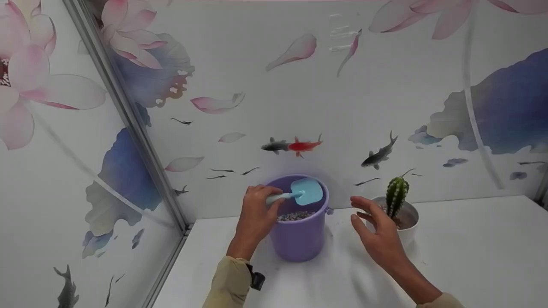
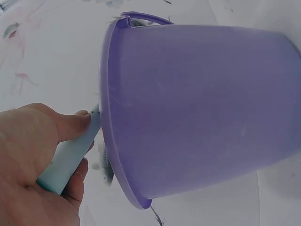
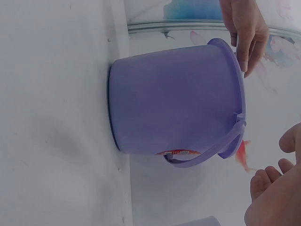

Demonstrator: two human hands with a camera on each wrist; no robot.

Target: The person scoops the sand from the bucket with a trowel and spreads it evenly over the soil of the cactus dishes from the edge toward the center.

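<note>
My left hand (image 1: pixel 260 211) grips the pale handle of a small shovel (image 1: pixel 307 191) with a light blue blade. The blade overlaps the mouth of a purple bucket (image 1: pixel 298 239), where grey gravel (image 1: pixel 296 215) shows inside. In the left wrist view the thumb lies along the shovel handle (image 2: pixel 70 157), right by the bucket rim. My right hand (image 1: pixel 383 237) holds nothing, its fingers loosely bent, between the bucket and a white pot (image 1: pixel 409 233). A green cactus (image 1: pixel 397 196) stands upright in that pot, partly behind the hand.
Both containers stand on a white table (image 1: pixel 479 256) against a white back panel (image 1: pixel 334 107) printed with fish and petals. A metal frame strip (image 1: pixel 128 111) runs down the left corner. The bucket's handle (image 3: pixel 207 157) hangs down its side in the right wrist view.
</note>
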